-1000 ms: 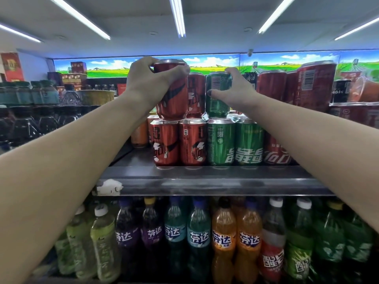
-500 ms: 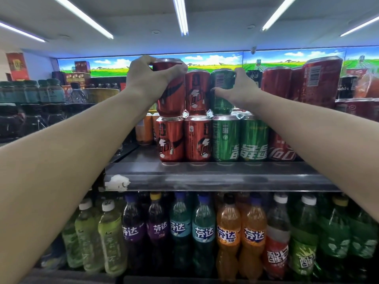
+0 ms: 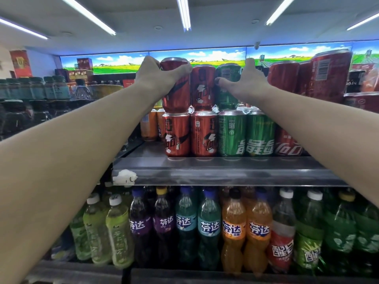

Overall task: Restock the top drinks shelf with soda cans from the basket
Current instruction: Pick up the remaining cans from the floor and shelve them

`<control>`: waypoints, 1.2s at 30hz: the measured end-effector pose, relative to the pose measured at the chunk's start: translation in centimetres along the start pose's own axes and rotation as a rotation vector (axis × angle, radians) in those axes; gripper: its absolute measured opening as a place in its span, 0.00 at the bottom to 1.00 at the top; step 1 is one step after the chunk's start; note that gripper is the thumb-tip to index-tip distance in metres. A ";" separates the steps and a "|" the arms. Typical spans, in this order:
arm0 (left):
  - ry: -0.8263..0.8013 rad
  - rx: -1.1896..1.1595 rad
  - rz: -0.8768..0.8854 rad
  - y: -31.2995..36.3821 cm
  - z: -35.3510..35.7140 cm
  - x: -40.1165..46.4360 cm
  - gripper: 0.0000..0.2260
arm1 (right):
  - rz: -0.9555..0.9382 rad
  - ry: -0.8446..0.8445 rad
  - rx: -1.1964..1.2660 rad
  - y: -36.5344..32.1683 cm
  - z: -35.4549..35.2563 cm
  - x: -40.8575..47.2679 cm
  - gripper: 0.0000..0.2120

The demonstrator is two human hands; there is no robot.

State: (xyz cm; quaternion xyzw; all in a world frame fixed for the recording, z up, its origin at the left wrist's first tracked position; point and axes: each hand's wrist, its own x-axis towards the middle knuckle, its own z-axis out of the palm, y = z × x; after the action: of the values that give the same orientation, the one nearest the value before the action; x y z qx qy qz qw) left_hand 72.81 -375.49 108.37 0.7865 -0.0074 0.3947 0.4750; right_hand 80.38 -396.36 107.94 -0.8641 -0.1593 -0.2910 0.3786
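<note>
Head view, nearest first: two bare forearms run in from the lower corners, cut off by the frame's edges. Below them a lower shelf is packed with upright bottles (image 3: 233, 228), shoulder to shoulder, no gap between them. Above it the metal lip of the top shelf (image 3: 205, 173) carries a torn white label (image 3: 124, 177) at its left end. Bare shelf floor lies open to the left of the cans, back to some orange cans (image 3: 148, 126) deeper in.

Along the shelf front stands a tight row of red and green cans. On that row the left hand (image 3: 158, 76) is wrapped around a red soda can (image 3: 176, 95), which sits slightly tilted on the leftmost red can below. A second red can (image 3: 203, 87) stands stacked just beside it, touching or nearly so. The right hand (image 3: 246, 83) is closed on a green soda can (image 3: 227, 89), thumb across its front, seated on the green can beneath; the fingers behind it are hidden.

Right of that hand, more red cans (image 3: 328, 72) loom large and distorted, the forearm covering those below. Open air remains above the upper tier. The basket is out of view.
</note>
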 end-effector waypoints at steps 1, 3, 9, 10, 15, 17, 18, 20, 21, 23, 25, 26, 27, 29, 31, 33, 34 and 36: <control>-0.004 0.003 -0.001 0.0 0.0 -0.2 0.33 | -0.005 0.007 -0.004 -0.1 0.0 -0.2 0.48; -0.013 0.002 -0.015 0.0 0.0 -0.3 0.33 | -0.023 0.018 -0.019 -0.3 0.0 -0.5 0.46; -0.021 0.018 -0.027 -0.1 -0.1 -0.3 0.32 | -0.057 0.130 -0.090 -1.1 0.1 -1.1 0.43; -0.025 0.017 -0.033 -0.2 -0.1 -0.3 0.32 | -0.074 0.169 -0.112 -1.3 0.1 -1.4 0.42; -0.040 -0.015 -0.041 -0.8 0.0 -0.8 0.29 | -0.371 0.442 -0.179 -3.2 0.3 -3.6 0.24; -0.032 0.016 -0.019 -1.1 0.1 -1.1 0.27 | -0.431 0.361 -0.053 -4.5 0.9 -4.6 0.16; -0.029 0.034 -0.008 -1.2 0.1 -1.2 0.27 | -0.427 0.262 0.008 -5.1 1.3 -5.1 0.14; -0.040 0.046 -0.008 -1.8 0.1 -1.2 0.29 | -0.378 0.057 0.061 -6.0 2.1 -5.9 0.11; -0.054 0.037 -0.017 -2.0 0.0 -1.2 0.28 | -0.346 -0.022 0.086 -6.4 2.4 -6.2 0.11; -0.094 0.024 -0.029 -2.8 -0.2 -1.6 0.30 | -0.275 -0.122 0.168 -6.8 2.7 -6.4 0.13; -0.139 0.057 -0.011 -3.8 -0.4 -2.1 0.32 | -0.216 -0.183 0.238 -7.0 2.7 -6.1 0.14; -0.158 0.064 -0.006 -4.2 -0.5 -2.4 0.33 | -0.188 -0.203 0.263 -7.0 2.7 -5.8 0.15; -0.169 0.058 -0.008 -4.6 -0.6 -2.6 0.34 | -0.161 -0.218 0.282 -7.2 2.7 -5.7 0.17; -0.185 0.043 -0.018 -5.1 -0.6 -2.8 0.35 | -0.126 -0.235 0.299 -7.6 3.2 -5.4 0.24; -0.200 0.045 -0.006 -5.3 -0.4 -3.1 0.33 | -0.117 -0.227 0.280 -7.9 3.9 -5.0 0.23; -0.200 0.062 0.030 -5.6 -0.4 -3.3 0.27 | -0.119 -0.208 0.248 -8.0 4.5 -4.8 0.14; -0.202 0.063 0.043 -5.7 -0.4 -3.4 0.24 | -0.119 -0.202 0.240 -7.9 4.7 -4.6 0.13; -0.215 0.063 0.034 -6.1 -0.4 -3.3 0.23 | -0.124 -0.193 0.222 -7.8 5.1 -4.4 0.13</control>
State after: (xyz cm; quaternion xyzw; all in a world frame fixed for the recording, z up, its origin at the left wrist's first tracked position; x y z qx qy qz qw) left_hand 72.63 -373.03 101.85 0.8386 -0.0594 0.3162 0.4397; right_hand 75.07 -387.67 106.84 -0.8294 -0.2793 -0.2101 0.4358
